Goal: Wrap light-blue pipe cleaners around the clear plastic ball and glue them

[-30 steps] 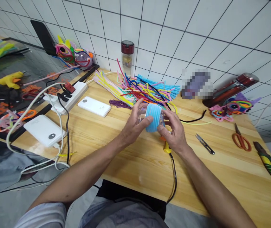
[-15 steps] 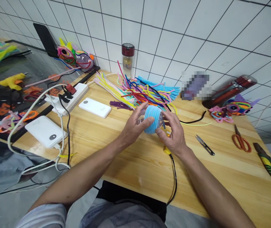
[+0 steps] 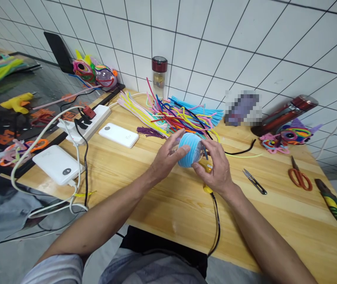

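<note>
Between my two hands is a clear plastic ball with light blue pipe cleaners wrapped in bands round its middle. My left hand grips its left side, thumb lying across the blue bands. On the right side my right hand holds it with thumb low and fingers at the far edge. A yellow glue gun with a black cord lies on the table, partly hidden behind my right hand. Just beyond the ball is a heap of coloured pipe cleaners.
White power banks and a power strip with trailing cables lie at left. Thread snips, orange-handled scissors and green-yellow pliers lie at right. A glass bottle, a dark red flask and pipe-cleaner fish stand along the wall.
The ball has turned slightly in my hands, so the blue bands tilt and more of the clear right side shows. Both hands stay in nearly the same place.
</note>
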`<act>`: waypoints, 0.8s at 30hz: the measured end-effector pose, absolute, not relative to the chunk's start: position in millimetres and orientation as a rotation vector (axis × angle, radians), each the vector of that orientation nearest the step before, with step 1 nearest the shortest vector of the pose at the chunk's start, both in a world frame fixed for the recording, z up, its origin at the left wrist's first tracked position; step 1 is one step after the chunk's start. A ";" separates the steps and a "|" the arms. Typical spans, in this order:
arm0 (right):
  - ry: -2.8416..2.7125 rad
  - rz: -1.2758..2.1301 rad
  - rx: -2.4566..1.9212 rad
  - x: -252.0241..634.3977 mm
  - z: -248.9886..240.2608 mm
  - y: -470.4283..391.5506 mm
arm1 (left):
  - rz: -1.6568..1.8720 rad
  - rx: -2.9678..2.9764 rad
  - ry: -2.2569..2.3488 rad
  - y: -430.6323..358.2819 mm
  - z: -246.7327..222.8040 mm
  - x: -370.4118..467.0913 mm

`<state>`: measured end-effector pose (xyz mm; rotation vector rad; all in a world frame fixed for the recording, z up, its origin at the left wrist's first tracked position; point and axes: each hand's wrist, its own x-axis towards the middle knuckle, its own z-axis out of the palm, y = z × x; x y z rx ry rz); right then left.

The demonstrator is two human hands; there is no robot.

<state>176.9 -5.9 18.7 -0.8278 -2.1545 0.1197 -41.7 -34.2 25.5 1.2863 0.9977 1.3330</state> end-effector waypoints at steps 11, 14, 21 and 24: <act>-2.191 -0.027 -0.750 180.3 20.5 -2.0 | 1.339 1.310 0.946 -32.1 23.4 -42.3; -2.216 -0.018 -0.750 181.1 20.7 -2.3 | 1.331 1.300 0.944 -32.7 24.9 -41.7; -2.227 -0.022 -0.757 180.9 16.8 -2.5 | 1.338 1.306 0.977 -28.3 16.5 -40.8; -2.227 -0.042 -0.735 180.0 18.0 -3.1 | 1.351 1.310 0.962 -28.1 13.6 -41.3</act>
